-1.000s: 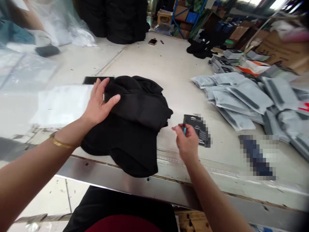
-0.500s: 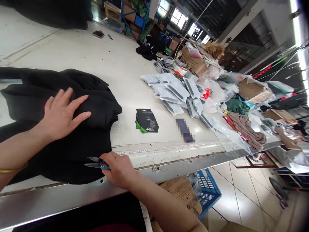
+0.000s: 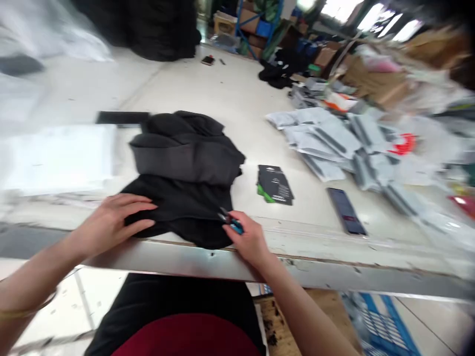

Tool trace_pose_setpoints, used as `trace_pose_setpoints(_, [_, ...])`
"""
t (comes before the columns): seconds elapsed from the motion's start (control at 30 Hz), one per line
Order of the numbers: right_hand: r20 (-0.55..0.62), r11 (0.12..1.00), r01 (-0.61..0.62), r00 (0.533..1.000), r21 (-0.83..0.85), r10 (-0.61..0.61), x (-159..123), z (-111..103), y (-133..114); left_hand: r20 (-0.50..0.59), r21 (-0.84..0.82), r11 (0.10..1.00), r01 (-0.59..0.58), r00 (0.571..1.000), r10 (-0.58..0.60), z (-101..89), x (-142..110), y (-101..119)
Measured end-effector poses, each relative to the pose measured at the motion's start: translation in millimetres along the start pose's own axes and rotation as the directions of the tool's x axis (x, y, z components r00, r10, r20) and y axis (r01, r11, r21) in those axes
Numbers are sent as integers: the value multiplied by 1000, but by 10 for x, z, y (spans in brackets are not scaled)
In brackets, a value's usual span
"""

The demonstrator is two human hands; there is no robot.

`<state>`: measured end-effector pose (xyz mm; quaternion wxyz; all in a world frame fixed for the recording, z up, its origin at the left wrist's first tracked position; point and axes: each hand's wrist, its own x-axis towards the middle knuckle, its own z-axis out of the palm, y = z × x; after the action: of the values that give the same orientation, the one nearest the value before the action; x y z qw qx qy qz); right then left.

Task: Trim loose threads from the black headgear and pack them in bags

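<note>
A person works with both hands over black cloth (image 3: 181, 200) lying rumpled near the front edge of a pale counter (image 3: 208, 94), a folded, dark grey-looking band bunched across its far half. The left hand (image 3: 118, 220) rests at the cloth's near left corner, its thumb and fingers parted over the fabric. The right hand (image 3: 248, 237) grips small blue-handled snips (image 3: 236, 226) between thumb and fingers, the metal blades pointing left over the cloth's right side; blur makes it impossible to tell whether they touch it. To the left lies a blurred stack of white sheets or bags (image 3: 63, 158), with a black bar (image 3: 123, 117) just beyond the cloth's far left corner. To the right, a few overlapping black cards (image 3: 276, 185) show a green corner, and a smartphone (image 3: 346, 211) lies at a slant farther along. Grey-and-white packets (image 3: 322, 136) sprawl in a heap behind the phone, while large black bundles (image 3: 159, 29) stand at the back left.
</note>
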<state>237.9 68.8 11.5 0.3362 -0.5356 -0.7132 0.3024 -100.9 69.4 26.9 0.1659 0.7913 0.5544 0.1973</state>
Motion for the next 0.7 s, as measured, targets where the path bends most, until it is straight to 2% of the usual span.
trace_pose_setpoints(0.1, [-111, 975, -160, 978, 154, 178, 91, 20, 103, 134, 68, 996, -55, 990, 46, -169, 16, -56])
trace_pose_setpoints(0.17, [-154, 935, -255, 942, 245, 297, 169, 16, 159, 164, 23, 1000, -13, 986, 9, -250, 15, -86])
trace_pose_setpoints(0.3, [-183, 901, -293, 914, 320, 363, 283, 14, 183, 241, -134, 989, 67, 970, -33, -320, 13, -114])
trace_pose_setpoints(0.37, [-201, 892, -294, 905, 343, 376, 321, 30, 186, 204, -188, 975, 116, 976, -77, -306, 38, -119])
trace_pose_setpoints(0.43, [-210, 886, -300, 898, 352, 388, 349, 51, 199, 113, -231, 941, 246, 968, -225, -266, 91, -126])
trace_pose_setpoints(0.5, [-207, 889, -304, 898, 341, 387, 364, 68, 218, 36, -242, 891, 385, 921, -388, -212, 171, -136])
trace_pose_setpoints(0.53, [-206, 894, -302, 901, 332, 381, 366, 73, 227, 5, -227, 877, 423, 901, -433, -185, 217, -145])
trace_pose_setpoints(0.63, [-213, 907, -292, 907, 302, 363, 355, 81, 252, -79, -143, 892, 428, 894, -442, -119, 339, -178])
trace_pose_setpoints(0.7, [-216, 915, -288, 910, 283, 354, 341, 84, 266, -96, -116, 899, 422, 896, -433, -93, 377, -191])
